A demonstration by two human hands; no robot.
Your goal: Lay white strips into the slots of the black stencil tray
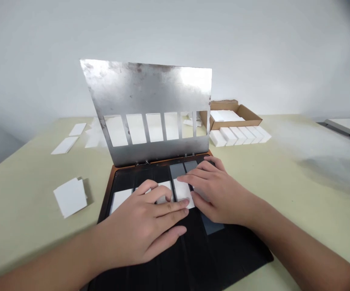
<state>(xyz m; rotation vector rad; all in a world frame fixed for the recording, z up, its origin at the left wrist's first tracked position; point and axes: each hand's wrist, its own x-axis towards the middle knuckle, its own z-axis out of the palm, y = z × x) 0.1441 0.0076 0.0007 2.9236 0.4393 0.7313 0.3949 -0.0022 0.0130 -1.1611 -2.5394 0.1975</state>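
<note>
A black slotted base [175,258] lies on the table, and a metal frame plate [150,87] with rectangular cut-outs stands raised on hinges at its far edge. Several white cards rest side by side in the base. Both hands touch one white card [182,190] near the middle. My left hand [150,220] reaches over the other cards, its fingers stretched and the index fingertip on that card's near edge. My right hand [214,188] lies with fingers spread at the card's right side. Dark grey strips [212,224] show in the slots under and beside the right hand.
A small stack of white cards [70,198] sits left of the base. More loose cards [65,145] lie at the far left. Behind on the right stand a cardboard box [250,115] holding white cards and a row of white card stacks [238,136]. Clear plastic [338,161] lies at the right.
</note>
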